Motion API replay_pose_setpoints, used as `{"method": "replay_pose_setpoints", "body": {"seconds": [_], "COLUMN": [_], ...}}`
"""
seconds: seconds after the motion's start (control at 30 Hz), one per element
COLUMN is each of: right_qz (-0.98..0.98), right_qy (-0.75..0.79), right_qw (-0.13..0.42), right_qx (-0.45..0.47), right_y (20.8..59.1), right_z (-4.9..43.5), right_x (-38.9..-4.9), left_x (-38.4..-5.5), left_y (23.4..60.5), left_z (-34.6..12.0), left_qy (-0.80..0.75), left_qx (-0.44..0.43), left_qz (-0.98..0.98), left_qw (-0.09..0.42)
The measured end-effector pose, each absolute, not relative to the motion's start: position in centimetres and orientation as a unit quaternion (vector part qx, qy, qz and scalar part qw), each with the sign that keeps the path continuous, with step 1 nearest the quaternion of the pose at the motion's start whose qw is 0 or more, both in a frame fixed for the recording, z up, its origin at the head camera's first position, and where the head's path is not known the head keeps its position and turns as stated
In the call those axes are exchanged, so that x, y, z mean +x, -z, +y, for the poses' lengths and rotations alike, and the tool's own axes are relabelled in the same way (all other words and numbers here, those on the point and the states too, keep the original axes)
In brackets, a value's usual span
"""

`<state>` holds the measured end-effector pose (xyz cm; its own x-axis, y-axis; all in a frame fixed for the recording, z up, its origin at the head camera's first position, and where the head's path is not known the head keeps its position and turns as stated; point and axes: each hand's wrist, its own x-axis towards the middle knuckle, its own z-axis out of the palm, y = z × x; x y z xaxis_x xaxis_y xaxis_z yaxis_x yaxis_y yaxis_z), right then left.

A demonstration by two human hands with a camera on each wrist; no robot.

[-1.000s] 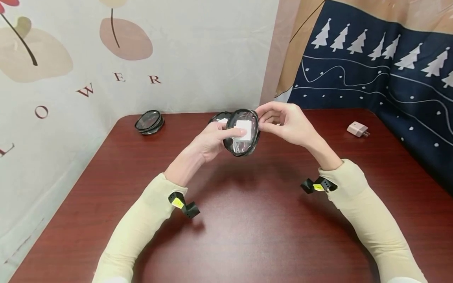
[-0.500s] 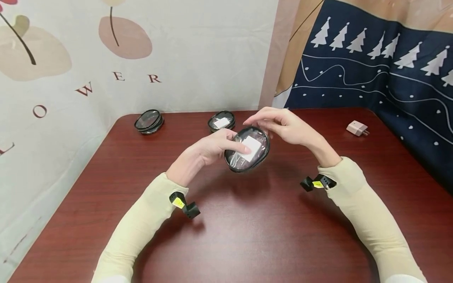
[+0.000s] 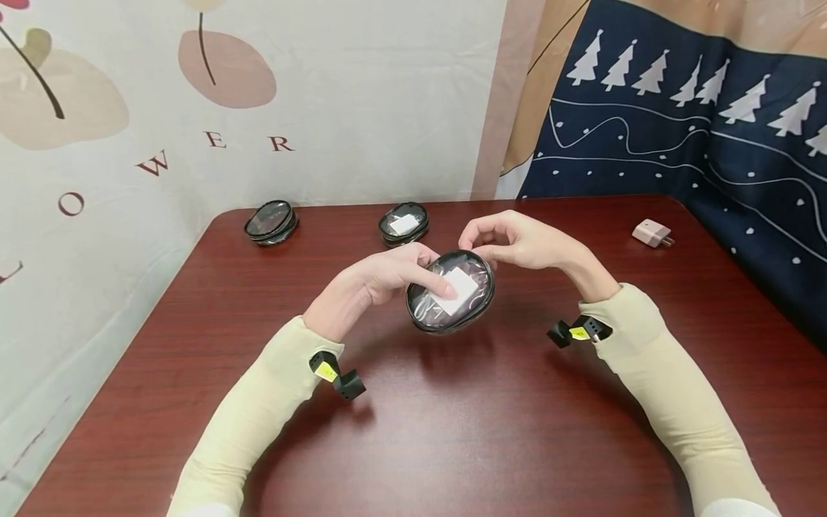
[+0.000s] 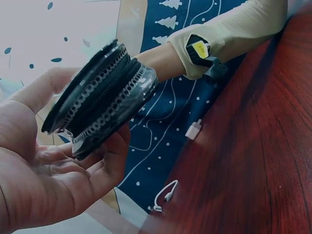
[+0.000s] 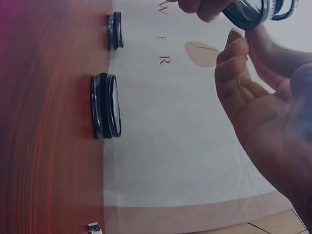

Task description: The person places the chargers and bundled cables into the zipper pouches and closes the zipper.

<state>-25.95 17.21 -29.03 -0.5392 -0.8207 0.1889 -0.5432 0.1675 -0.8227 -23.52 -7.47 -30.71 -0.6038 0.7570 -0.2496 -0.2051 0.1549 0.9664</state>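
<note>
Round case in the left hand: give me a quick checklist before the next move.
1. Left hand holding the round case: ok, thumb on its clear face.
2. Round case off the table: ok, held above it.
3. Right hand pinching the case: cannot tell; fingertips at the rim, contact hidden.
4. Zipper closed all round: cannot tell; only part shows.
5. Far-left case clear of both hands: ok.
6. White charger out of the way: ok, beyond the right hand.
</note>
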Motion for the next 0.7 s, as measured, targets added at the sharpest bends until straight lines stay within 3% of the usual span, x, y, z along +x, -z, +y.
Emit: {"method": "replay_pose_setpoints", "body": {"seconds": [0.3,0.7], "right_qz": [0.736,0.792], "right_qy": [0.471,0.39], "right_qw": [0.153,0.008], "right_qx": [-0.462,-0.469], "right_y": [29.63,29.52], "right_z": [16.8,17.0], "right_x": [-26.06,-25.98], "left_x": [-23.5,-23.63], "left_y": [30.59,30.17], "left_z": [-7.66,-7.98], "left_qy": [-0.605,-0.62], "left_qx": [0.214,0.212], "left_qz": [0.655,0.651], "left_qw": [0.399,0.384]}}
